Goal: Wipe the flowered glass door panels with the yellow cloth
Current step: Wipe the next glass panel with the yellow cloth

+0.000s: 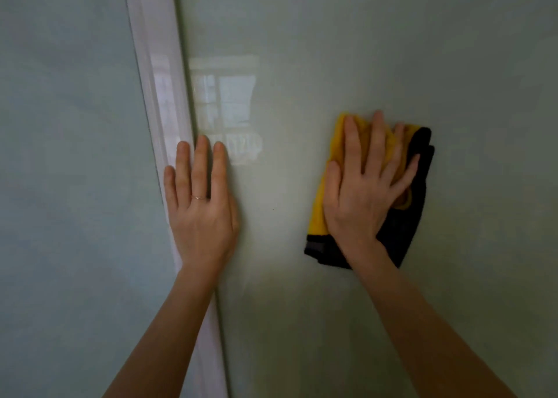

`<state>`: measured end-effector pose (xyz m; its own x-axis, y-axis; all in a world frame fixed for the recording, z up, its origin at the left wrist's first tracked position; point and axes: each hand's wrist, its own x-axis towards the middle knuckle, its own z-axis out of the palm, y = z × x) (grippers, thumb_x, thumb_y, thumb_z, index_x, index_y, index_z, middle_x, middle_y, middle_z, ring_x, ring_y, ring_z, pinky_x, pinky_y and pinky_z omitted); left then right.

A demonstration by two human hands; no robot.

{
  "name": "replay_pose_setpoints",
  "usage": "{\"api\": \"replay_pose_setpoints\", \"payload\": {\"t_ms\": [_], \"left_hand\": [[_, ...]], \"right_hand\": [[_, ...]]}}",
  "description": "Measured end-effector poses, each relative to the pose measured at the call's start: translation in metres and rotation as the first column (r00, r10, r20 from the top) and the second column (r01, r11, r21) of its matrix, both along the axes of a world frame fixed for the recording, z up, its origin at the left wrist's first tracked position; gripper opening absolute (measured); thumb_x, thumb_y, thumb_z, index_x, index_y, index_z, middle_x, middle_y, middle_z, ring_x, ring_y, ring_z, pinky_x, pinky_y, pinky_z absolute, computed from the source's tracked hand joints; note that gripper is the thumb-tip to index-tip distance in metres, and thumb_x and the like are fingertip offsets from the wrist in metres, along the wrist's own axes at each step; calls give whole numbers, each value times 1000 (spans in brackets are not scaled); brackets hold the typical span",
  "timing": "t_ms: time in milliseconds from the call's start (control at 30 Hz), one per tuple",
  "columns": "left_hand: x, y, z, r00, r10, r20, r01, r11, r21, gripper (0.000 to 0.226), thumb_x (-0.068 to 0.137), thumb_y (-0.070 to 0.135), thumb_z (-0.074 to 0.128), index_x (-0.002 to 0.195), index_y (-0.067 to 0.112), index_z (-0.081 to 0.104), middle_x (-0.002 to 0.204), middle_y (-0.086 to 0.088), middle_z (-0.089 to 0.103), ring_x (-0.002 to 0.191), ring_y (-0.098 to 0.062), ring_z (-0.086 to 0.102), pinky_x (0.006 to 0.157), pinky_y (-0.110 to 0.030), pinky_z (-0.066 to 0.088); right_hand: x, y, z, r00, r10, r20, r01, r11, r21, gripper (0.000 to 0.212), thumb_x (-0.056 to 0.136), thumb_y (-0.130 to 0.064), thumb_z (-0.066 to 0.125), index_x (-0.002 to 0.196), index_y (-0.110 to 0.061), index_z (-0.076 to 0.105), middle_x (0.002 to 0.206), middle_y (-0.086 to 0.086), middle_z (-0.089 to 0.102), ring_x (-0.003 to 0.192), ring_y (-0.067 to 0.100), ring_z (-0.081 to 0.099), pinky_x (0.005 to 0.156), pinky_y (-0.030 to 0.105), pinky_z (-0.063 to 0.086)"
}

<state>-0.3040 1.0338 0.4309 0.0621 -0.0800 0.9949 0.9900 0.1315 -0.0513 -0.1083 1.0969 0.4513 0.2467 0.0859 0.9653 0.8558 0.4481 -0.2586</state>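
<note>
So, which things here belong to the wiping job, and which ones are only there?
Job: yellow cloth, pressed flat by the right hand; right glass panel under it; left glass panel; left hand, flat at the panel edge.
Only there: white frame strip; window reflection; ring on the left hand.

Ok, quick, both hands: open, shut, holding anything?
Left hand: open, flat on the glass by the frame, holding nothing.
Right hand: open, straight fingers pressing the cloth to the glass.
</note>
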Motion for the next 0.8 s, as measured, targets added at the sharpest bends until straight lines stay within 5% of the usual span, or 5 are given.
{"api": "replay_pose_setpoints", "payload": {"t_ms": [300, 400, 633, 800], "left_hand": [[-1, -3, 0, 1000, -6, -1, 6, 1000, -11, 55, 98, 2, 46, 153, 6, 39, 159, -16, 36, 150, -36, 26, 124, -48, 18], [0, -2, 1, 1000, -17, 4, 17, 1000, -10, 55, 99, 3, 44, 153, 6, 39, 159, -16, 36, 150, -36, 26, 124, -49, 18], [1, -1, 1, 1000, -3, 11, 3, 1000, -6, 57, 98, -2, 44, 154, 5, 37, 160, -18, 34, 150, -38, 25, 124, -53, 19], [29, 3, 2, 993, -43, 109, 44, 999, -5, 60, 94, -7, 47, 153, 0, 37, 160, -22, 32, 150, -41, 24, 124, -54, 15]], "right_hand": [[-10, -12, -59, 890, 107, 443, -145, 988, 53, 54, 100, -34, 57, 153, -33, 46, 163, 3, 35, 152, 32, 30, 122, 61, 14], [33, 7, -80, 906, 51, 420, -85, 994, 62, 57, 101, -37, 50, 156, -34, 37, 163, 5, 34, 152, 34, 28, 121, 64, 15], [24, 8, -23, 999, -41, 15, 42, 999, -21, 54, 104, -35, 43, 157, -24, 39, 163, 10, 36, 151, 42, 29, 119, 68, 18], [0, -8, -32, 943, 42, 330, -56, 998, 34, 57, 100, -37, 51, 156, -29, 41, 163, 6, 36, 152, 38, 29, 121, 65, 13]]}}
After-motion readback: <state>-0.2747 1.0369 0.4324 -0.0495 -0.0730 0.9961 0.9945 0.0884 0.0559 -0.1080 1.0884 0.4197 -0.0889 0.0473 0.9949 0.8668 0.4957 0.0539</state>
